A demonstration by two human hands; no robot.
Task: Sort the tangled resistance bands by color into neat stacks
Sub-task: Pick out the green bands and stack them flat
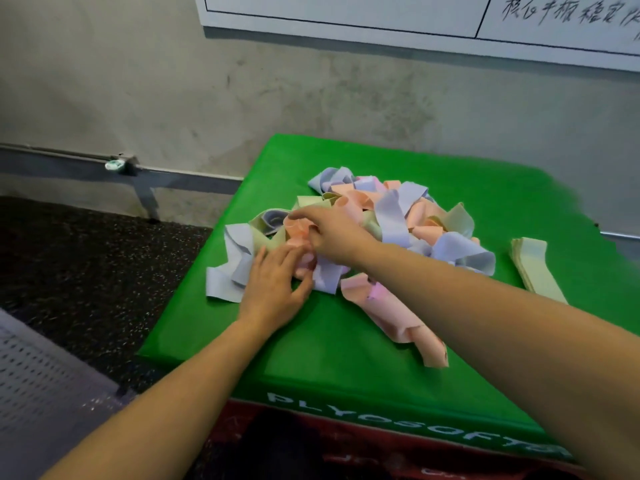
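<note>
Tangled resistance bands [391, 216] heaped mid green plyo box [346, 358]. Yellow stack [535, 265] far right. Left hand [273, 285] spread flat on pile; right hand [332, 230] pinching pink band [298, 230].

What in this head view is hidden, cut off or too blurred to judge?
- Right hand: its fingertips are buried in a pink band, so the exact grip is unclear.
- Left hand: bands beneath the palm are covered.
- Tangled pile: lower layers are hidden, so no count per colour.
- Yellow stack: the number of bands is unreadable.
- Green box: its printed lettering is cut by the right forearm.
- Wall board: the writing is cropped by the frame edge.
</note>
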